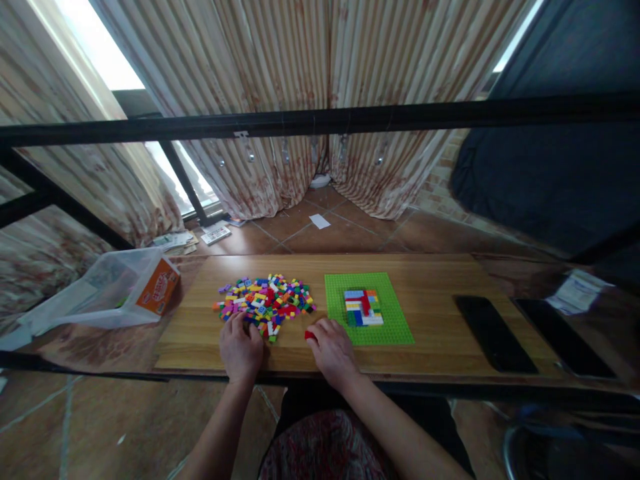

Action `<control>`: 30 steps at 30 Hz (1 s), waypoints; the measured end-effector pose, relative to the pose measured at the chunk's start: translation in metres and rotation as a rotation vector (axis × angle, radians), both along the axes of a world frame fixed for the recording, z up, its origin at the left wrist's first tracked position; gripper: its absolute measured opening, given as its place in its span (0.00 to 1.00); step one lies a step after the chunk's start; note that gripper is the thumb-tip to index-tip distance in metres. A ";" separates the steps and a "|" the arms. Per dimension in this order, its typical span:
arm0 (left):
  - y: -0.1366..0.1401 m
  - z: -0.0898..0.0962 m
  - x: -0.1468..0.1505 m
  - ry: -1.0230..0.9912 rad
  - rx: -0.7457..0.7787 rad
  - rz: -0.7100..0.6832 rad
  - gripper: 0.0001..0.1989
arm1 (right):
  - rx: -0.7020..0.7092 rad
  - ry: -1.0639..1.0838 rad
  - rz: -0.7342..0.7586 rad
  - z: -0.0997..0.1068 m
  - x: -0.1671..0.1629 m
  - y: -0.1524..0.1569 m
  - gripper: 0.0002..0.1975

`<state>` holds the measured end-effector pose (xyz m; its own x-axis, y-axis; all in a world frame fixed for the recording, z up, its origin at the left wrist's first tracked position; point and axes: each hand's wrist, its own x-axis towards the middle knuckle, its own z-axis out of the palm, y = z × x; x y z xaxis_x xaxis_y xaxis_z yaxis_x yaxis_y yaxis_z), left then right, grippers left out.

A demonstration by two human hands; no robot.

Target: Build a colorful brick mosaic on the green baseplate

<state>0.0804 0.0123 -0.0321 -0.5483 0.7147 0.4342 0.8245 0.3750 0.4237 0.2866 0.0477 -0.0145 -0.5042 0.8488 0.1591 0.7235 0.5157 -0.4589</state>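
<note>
A heap of mixed toy building bricks [263, 300] in many colours lies on the left half of the wooden board. My left hand [241, 347] rests at the near edge of this heap, its fingers bent and slightly apart over the closest bricks; I see nothing held in it. Between thumb and fingers my right hand [333, 350] pinches a red brick [310, 335], just left of the green baseplate [393, 330]. On that plate stands a low, square brick build [364, 308] of blue, white, yellow, orange and green pieces, with red bricks across its middle.
A clear plastic box [120, 287] with an orange label stands left of the wooden board [200, 353]. A black phone [495, 333] lies on the board's right side, and another dark slab [565, 337] beyond it. A black metal bar [320, 123] crosses ahead, before the curtains.
</note>
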 end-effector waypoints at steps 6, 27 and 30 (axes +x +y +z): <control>-0.001 -0.001 0.001 -0.001 0.014 0.013 0.16 | -0.003 0.058 0.014 -0.001 -0.008 0.007 0.05; -0.003 -0.007 0.002 -0.019 0.066 0.003 0.16 | 0.077 -0.051 0.092 0.010 -0.050 0.041 0.16; -0.003 -0.008 0.001 -0.013 0.065 -0.001 0.16 | 0.069 -0.020 0.083 0.008 -0.045 0.037 0.14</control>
<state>0.0819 0.0093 -0.0398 -0.5538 0.6855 0.4727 0.8190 0.3458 0.4579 0.2417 0.0849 -0.0065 -0.5762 0.7913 0.2047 0.6853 0.6042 -0.4066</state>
